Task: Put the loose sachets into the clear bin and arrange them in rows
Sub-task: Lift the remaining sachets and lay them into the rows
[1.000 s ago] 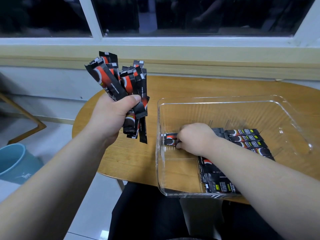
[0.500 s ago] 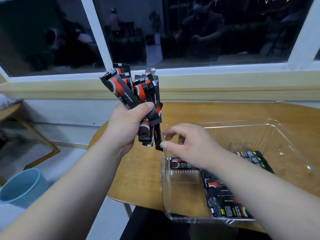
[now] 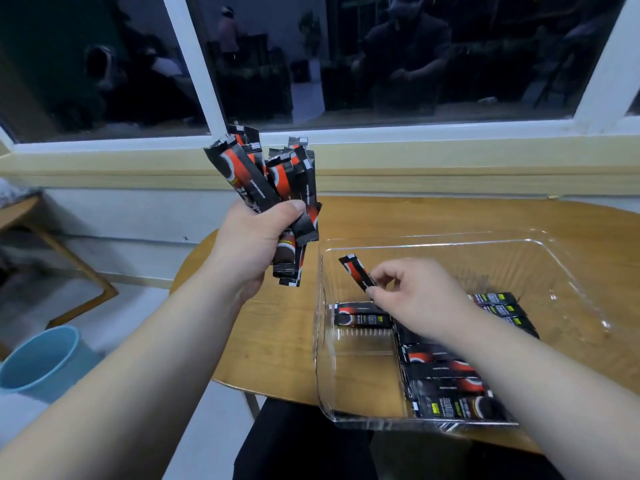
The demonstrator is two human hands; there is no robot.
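Left hand (image 3: 252,244): raised above the wooden table (image 3: 277,334) left of the bin, fingers and thumb wrapped tight round a bundle of black-and-red sachets (image 3: 266,174), held much as half a second ago. Right hand (image 3: 419,299): empty and parted by the bundle half a second ago; now over the clear bin (image 3: 433,241), thumb and fingertips pinching the lower end of a single sachet (image 3: 356,273), which tilts up to the left above the bin floor. In the bin: one flat sachet (image 3: 362,315) near the left wall, a near row (image 3: 446,379) partly under the right forearm, a far row (image 3: 498,308) beyond the wrist. Blue bucket (image 3: 41,358): on the floor at left.
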